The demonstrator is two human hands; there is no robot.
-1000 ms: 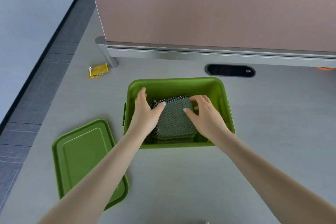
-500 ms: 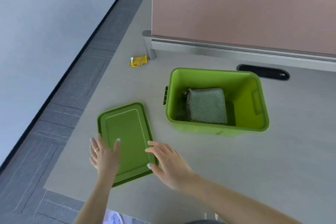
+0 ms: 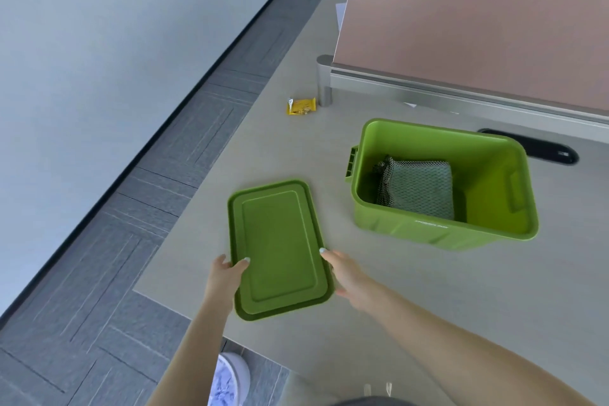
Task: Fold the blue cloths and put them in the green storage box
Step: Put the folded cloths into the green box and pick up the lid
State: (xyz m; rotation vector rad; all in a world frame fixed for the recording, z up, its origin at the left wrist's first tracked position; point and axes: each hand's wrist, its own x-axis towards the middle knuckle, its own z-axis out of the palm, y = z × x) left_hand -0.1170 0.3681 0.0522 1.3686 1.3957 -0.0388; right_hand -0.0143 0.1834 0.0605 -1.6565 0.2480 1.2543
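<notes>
Both hands have left the box and come back to the lid: a second ago they were pressing the cloth down inside the box, half a second ago they hovered spread over the lid's near end, and now they grip it. The left hand (image 3: 225, 275) holds the lid's (image 3: 278, 249) left long edge near its close corner, thumb lying on the top face and fingers curled round the rim. The right hand (image 3: 346, 275) holds the opposite long edge at about the same level, one fingertip showing at the rim and the rest tucked along the side (whether they reach under the lid cannot be told). Between the two grips the lid lies flat on the desk (image 3: 428, 290), top face up.

Beyond the right hand and off to its right stands the green storage box (image 3: 408, 227), open, well apart from the lid. Inside it, the folded cloths (image 3: 418, 189) lie on the floor of the box, stacked, a darker netted edge showing on their left side. Far beyond the left hand, a small yellow packet (image 3: 301, 106) lies by the foot of the pink desk divider (image 3: 478, 39).
</notes>
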